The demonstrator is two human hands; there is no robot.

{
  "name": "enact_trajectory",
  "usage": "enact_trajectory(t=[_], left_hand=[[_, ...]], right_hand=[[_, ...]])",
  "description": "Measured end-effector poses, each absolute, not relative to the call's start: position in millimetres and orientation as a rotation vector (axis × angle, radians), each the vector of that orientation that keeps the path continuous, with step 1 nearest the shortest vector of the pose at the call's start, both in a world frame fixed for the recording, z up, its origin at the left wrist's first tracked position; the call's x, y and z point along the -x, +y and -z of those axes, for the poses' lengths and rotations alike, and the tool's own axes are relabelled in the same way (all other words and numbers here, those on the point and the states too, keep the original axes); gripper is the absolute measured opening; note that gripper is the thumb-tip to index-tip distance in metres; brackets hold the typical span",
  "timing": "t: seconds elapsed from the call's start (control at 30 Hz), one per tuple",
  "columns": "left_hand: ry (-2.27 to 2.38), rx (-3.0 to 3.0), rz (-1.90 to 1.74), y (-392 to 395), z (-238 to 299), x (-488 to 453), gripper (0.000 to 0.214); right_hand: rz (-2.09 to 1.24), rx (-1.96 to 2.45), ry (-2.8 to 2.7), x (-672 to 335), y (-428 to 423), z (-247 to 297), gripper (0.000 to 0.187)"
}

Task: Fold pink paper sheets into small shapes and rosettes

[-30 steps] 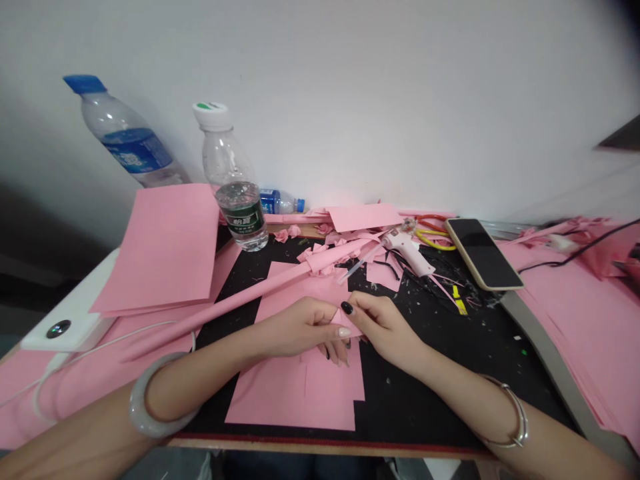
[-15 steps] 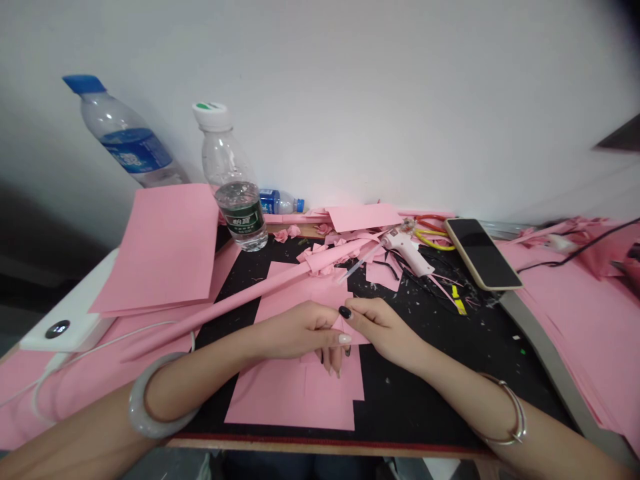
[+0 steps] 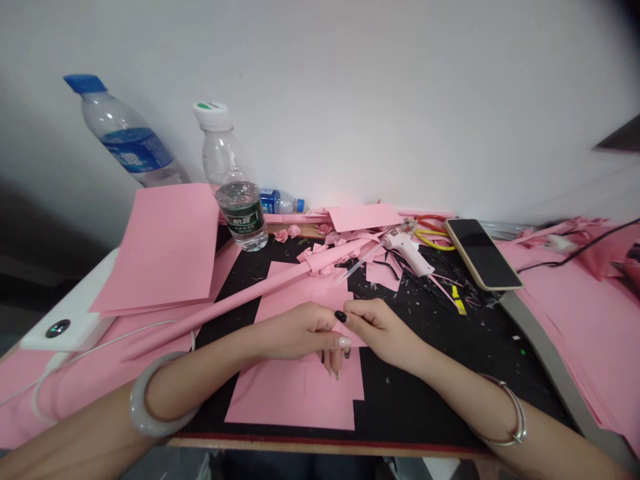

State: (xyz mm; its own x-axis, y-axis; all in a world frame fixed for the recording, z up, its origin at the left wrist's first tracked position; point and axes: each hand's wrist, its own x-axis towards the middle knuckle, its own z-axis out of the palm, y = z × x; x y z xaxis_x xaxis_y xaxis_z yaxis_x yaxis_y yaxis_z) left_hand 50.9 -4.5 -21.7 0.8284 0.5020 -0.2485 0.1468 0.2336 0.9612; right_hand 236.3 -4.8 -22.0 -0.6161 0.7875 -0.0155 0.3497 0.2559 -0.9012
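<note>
You face a plain white wall [image 3: 380,87] rising directly behind the bench. Light soft and even, shading grey toward your left. Bench's near edge [image 3: 320,443]: wood, thin red line. Past the bench's left end, a shadowed area [image 3: 30,293], too dark to read. Upper right, a dark wedge [image 3: 623,139], cut off by the frame, unidentifiable.

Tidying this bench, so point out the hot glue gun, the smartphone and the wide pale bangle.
hot glue gun [image 3: 407,252], head view, on its white body.
smartphone [image 3: 483,253], head view, on its dark screen.
wide pale bangle [image 3: 136,400], head view, on the band's outer side, on the left forearm.
</note>
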Motion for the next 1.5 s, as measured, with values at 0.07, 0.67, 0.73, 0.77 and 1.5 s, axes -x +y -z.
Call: enact_trajectory(t=[0.07, 0.67, 0.73, 0.77, 1.5], left_hand=[[0.574, -1.344, -0.264, -4.3, 22.4, -50.9, 0.029], [0.588, -1.318, -0.316, -3.4, 21.8, -50.8, 0.020], [0.615, -1.298, -0.342, -3.5, 21.5, -51.7, 0.020], [0.635, -1.285, -0.359, -3.4, 21.3, -52.1, 0.021], [0.853, -1.223, -0.745, -1.3, 20.9, -55.6, 0.011]], right_hand=[[-1.298, 1.048, -2.109, -235.2, -5.7, 21.6, 0.035], [-1.120, 0.970, -2.246, -236.3, -6.6, 19.6, 0.033], [-1.063, 0.985, -2.230, -236.1, -7.4, 19.6, 0.033], [-1.038, 1.000, -2.211, -236.1, -7.6, 20.1, 0.033], [-0.940, 1.145, -1.954, -237.4, -10.7, 25.8, 0.033]])
